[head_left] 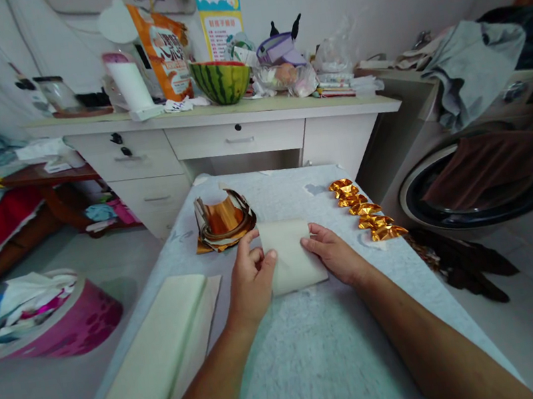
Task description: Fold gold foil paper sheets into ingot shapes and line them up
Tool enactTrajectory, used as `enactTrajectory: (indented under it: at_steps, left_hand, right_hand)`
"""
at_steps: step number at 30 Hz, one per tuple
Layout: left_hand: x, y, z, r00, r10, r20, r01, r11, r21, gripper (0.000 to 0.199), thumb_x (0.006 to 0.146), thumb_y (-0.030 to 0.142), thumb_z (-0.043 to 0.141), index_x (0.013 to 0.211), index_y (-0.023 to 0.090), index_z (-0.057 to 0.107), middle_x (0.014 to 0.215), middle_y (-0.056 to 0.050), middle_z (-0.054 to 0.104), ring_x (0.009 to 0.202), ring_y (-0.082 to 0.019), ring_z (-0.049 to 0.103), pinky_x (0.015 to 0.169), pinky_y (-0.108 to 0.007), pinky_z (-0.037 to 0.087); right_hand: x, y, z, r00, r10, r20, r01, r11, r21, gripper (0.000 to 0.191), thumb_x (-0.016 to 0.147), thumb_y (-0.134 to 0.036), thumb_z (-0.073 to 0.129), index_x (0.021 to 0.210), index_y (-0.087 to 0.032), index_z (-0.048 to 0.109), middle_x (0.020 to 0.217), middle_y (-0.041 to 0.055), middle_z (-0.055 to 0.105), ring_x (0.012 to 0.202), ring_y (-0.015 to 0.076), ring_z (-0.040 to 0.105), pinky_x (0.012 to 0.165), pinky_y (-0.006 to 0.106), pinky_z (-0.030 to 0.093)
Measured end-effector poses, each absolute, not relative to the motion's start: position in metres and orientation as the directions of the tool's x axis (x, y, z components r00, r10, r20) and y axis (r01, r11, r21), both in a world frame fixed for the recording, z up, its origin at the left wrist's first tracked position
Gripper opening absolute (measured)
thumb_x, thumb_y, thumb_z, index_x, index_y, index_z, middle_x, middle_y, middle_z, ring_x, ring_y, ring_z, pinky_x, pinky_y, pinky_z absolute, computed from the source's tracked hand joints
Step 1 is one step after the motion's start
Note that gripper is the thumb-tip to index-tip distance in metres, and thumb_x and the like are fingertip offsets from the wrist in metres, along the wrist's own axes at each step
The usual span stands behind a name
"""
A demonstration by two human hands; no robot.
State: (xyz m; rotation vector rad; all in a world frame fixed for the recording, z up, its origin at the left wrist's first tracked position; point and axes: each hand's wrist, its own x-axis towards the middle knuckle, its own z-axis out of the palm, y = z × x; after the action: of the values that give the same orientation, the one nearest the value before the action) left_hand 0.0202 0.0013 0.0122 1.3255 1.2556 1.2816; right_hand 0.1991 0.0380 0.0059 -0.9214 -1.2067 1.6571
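Note:
Between my two hands is a pale cream sheet of paper (292, 259), held by its left and right edges above the table. My left hand (256, 270) pinches the left edge, thumb on top. On the right edge, my right hand (331, 250) grips with its thumb on the near face and fingers behind. Beyond my left hand sits a curled stack of gold foil paper (223, 218). A row of folded gold foil pieces (368, 210) lies along the table's right side. Long folded cream paper (155, 359) rests at the left, near my left forearm.
The cloth-covered table (292, 364) fills the middle. Behind it stands a white desk (236, 138) with a cut watermelon (222, 84) and an orange snack bag (166, 53). A pink bin (83, 319) is on the left floor, a washing machine (410, 193) at right.

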Motion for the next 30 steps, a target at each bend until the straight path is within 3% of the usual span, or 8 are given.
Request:
enactTrajectory:
  at_steps: [4, 8, 11, 14, 17, 20, 25, 30]
  left_hand:
    - [0.016, 0.004, 0.005, -0.076, 0.993, 0.092, 0.244, -0.071, 0.967, 0.049, 0.085, 0.029, 0.05, 0.131, 0.021, 0.036, 0.067, 0.004, 0.061, 0.056, -0.014, 0.058, 0.053, -0.023, 0.042]
    - [0.012, 0.006, 0.0, -0.088, 0.994, 0.065, 0.452, -0.018, 0.892, 0.053, 0.082, 0.023, 0.051, 0.133, 0.02, 0.037, 0.06, 0.006, 0.06, 0.055, -0.015, 0.059, 0.054, -0.024, 0.04]
    - [0.01, 0.006, 0.002, -0.049, 0.998, 0.036, 0.6, 0.001, 0.8, 0.05, 0.082, 0.021, 0.051, 0.131, 0.019, 0.04, 0.059, 0.005, 0.059, 0.058, -0.016, 0.06, 0.055, -0.024, 0.039]
    - [0.011, 0.002, 0.006, 0.017, 1.0, 0.015, 0.753, -0.023, 0.657, 0.046, 0.084, 0.022, 0.05, 0.129, 0.019, 0.043, 0.067, 0.001, 0.064, 0.066, -0.018, 0.063, 0.059, -0.025, 0.04]
    - [0.012, -0.003, 0.008, 0.053, 0.998, -0.015, 0.876, -0.04, 0.48, 0.043, 0.084, 0.025, 0.052, 0.127, 0.022, 0.046, 0.076, -0.003, 0.068, 0.075, -0.022, 0.066, 0.065, -0.028, 0.043]
    - [0.011, -0.006, 0.006, 0.099, 0.995, 0.025, 0.911, -0.101, 0.399, 0.049, 0.081, 0.023, 0.056, 0.129, 0.022, 0.046, 0.09, -0.006, 0.069, 0.087, -0.023, 0.065, 0.075, -0.03, 0.046]
    - [0.009, -0.005, 0.003, 0.414, 0.884, 0.217, 0.762, -0.466, 0.449, 0.042, 0.077, 0.006, 0.052, 0.113, 0.023, 0.063, 0.119, -0.005, 0.062, 0.112, -0.02, 0.053, 0.099, -0.032, 0.041]
    - [0.011, -0.002, 0.001, 0.525, 0.834, 0.167, 0.681, -0.53, 0.505, 0.037, 0.079, 0.001, 0.044, 0.101, 0.019, 0.069, 0.112, -0.004, 0.068, 0.107, -0.018, 0.057, 0.1, -0.034, 0.043]
  right_hand:
    - [0.198, 0.037, 0.004, -0.282, 0.952, -0.115, -0.033, -0.13, -0.991, 0.052, 0.078, -0.04, 0.062, 0.123, -0.024, 0.041, 0.072, -0.0043, 0.062, 0.058, 0.014, 0.059, 0.054, 0.024, 0.044]
    - [0.199, 0.036, 0.006, -0.168, 0.985, -0.03, 0.412, 0.043, -0.91, 0.065, 0.08, -0.029, 0.058, 0.138, -0.023, 0.028, 0.055, -0.0108, 0.049, 0.049, 0.0119, 0.05, 0.049, 0.02, 0.034]
    - [0.199, 0.031, 0.014, -0.192, 0.981, 0.022, 0.666, 0.147, -0.732, 0.053, 0.08, -0.02, 0.056, 0.13, -0.021, 0.04, 0.052, -0.0103, 0.046, 0.051, 0.0126, 0.049, 0.052, 0.022, 0.032]
    - [0.201, 0.023, 0.022, -0.267, 0.964, 0.002, 0.8, 0.223, -0.557, 0.027, 0.081, -0.018, 0.055, 0.108, -0.021, 0.057, 0.06, -0.0045, 0.055, 0.058, 0.0139, 0.053, 0.057, 0.023, 0.033]
    - [0.206, 0.014, 0.024, -0.309, 0.95, -0.033, 0.853, 0.262, -0.451, 0.012, 0.081, -0.018, 0.056, 0.089, -0.021, 0.064, 0.074, 0.0015, 0.065, 0.067, 0.0159, 0.058, 0.063, 0.025, 0.036]
    - [0.211, 0.007, 0.021, -0.331, 0.942, -0.054, 0.861, 0.278, -0.426, 0.015, 0.081, -0.021, 0.057, 0.091, -0.021, 0.068, 0.079, 0.0036, 0.068, 0.073, 0.018, 0.06, 0.068, 0.027, 0.038]
    - [0.222, -0.001, 0.016, -0.413, 0.909, -0.057, 0.844, 0.358, -0.4, 0.034, 0.081, -0.012, 0.048, 0.108, -0.02, 0.066, 0.096, 0.008, 0.068, 0.086, 0.0205, 0.061, 0.079, 0.03, 0.042]
    - [0.236, -0.01, 0.014, -0.514, 0.855, -0.066, 0.786, 0.439, -0.436, 0.058, 0.073, 0.003, 0.04, 0.12, -0.023, 0.061, 0.098, 0.0073, 0.06, 0.087, 0.018, 0.058, 0.08, 0.029, 0.044]
